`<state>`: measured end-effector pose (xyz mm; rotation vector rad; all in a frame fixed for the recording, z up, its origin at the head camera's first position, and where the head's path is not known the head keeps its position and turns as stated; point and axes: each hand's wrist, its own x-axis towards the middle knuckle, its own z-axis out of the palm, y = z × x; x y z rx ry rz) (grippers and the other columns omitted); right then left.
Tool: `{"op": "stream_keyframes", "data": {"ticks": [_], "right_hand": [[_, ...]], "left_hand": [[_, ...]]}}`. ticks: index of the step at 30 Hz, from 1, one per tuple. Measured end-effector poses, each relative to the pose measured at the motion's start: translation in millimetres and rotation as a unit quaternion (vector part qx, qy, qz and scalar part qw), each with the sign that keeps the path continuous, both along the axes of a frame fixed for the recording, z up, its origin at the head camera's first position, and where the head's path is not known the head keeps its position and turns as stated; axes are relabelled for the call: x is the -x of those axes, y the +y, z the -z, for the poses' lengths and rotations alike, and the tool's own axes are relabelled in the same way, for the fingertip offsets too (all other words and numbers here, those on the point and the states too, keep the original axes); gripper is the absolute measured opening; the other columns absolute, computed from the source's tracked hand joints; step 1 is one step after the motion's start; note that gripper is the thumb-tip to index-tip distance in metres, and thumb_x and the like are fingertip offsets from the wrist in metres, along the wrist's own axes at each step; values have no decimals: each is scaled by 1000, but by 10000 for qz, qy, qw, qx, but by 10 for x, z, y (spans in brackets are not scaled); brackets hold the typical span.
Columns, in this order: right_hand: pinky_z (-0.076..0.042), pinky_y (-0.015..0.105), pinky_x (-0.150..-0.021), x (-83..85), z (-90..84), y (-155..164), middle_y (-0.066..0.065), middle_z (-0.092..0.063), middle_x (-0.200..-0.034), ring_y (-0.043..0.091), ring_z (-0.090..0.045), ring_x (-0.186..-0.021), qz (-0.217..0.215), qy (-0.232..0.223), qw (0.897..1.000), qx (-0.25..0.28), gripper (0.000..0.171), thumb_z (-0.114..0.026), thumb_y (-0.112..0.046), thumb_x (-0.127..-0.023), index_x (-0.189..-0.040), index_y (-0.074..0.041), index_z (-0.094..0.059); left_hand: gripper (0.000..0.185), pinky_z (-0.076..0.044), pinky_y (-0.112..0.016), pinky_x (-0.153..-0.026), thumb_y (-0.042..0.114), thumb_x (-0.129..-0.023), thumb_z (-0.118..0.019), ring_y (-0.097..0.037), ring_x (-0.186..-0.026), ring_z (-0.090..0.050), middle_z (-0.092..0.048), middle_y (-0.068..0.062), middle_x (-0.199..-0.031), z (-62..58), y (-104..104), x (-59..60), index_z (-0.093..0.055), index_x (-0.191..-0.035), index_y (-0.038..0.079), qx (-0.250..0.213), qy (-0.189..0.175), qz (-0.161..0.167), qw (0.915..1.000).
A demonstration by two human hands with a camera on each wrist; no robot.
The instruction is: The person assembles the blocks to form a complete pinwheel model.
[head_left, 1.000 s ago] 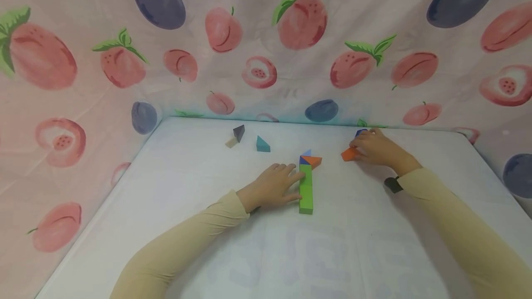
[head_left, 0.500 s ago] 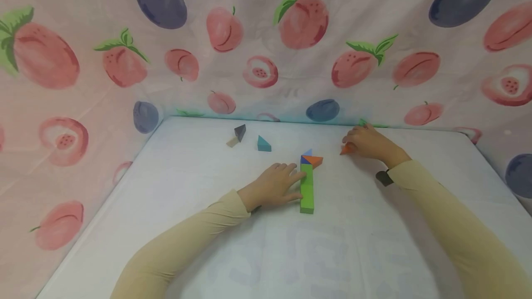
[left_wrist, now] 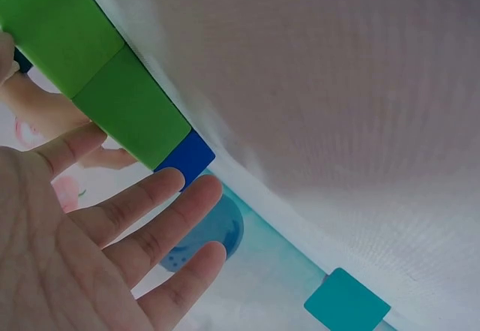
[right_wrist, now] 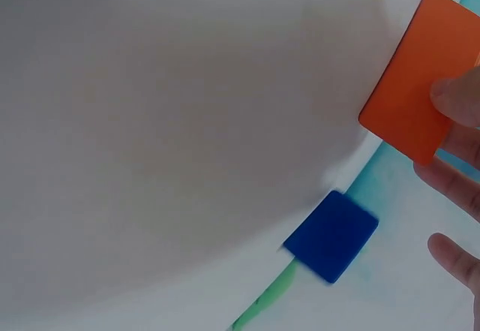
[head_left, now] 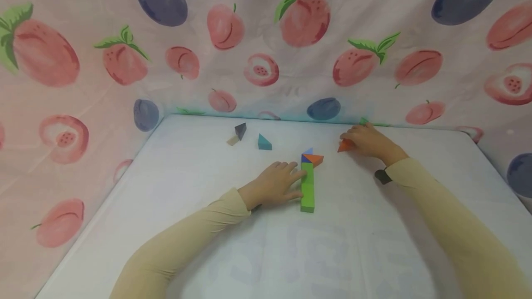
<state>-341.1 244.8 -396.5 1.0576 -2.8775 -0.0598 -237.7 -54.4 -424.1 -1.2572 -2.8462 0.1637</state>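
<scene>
My left hand (head_left: 275,183) rests beside a row of two green blocks (head_left: 307,188), its fingers spread and fairly straight, thumb and fingertip touching their side. At the far end of the row stand a dark blue triangular block (head_left: 305,158), an orange triangular block (head_left: 315,158) and a light blue block (head_left: 309,151). At the back right, my right hand (head_left: 367,142) pinches another orange triangular block (head_left: 344,145). The right wrist view shows the thumb on this orange block's face (right_wrist: 412,76). A separate blue block (right_wrist: 331,236) stands near that hand; in the head view the hand hides it.
A teal triangular block (head_left: 264,142) stands back left of the row. Farther left are a dark grey triangular block (head_left: 240,130) and a small beige piece (head_left: 233,140). A fruit-print cloth (head_left: 257,36) rises behind the white table (head_left: 199,170).
The right hand has shifted a little left and farther back, turning the orange block. The blue block behind it has gone out of sight in the head view. The left hand stays put.
</scene>
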Motion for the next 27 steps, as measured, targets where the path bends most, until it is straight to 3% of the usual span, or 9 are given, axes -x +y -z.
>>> {"op": "stream_keyframes", "data": {"ticks": [11, 27], "right_hand": [[-43, 54, -91, 160, 13, -310, 10, -70, -103, 32, -61, -99, -356, 86, 9993, -117, 30, -69, -4, -82, -112, -7, -66], [-36, 62, -100, 403, -30, -750, 8, -70, -104, 30, -59, -99, -303, -508, 9981, -140, 30, -67, -14, -86, -115, -10, -65]], "left_hand": [[62, -39, -37, -107, 58, -92, -44, -21, -124, -49, -48, -7, -138, -3, -14, -3, -37, -142, 23, -115, -195, -70, 9997], [62, -40, -38, -107, 58, -91, -45, -22, -124, -49, -48, -7, -138, -19, -19, -12, -37, -142, 23, -174, -271, -112, 9994]]}}
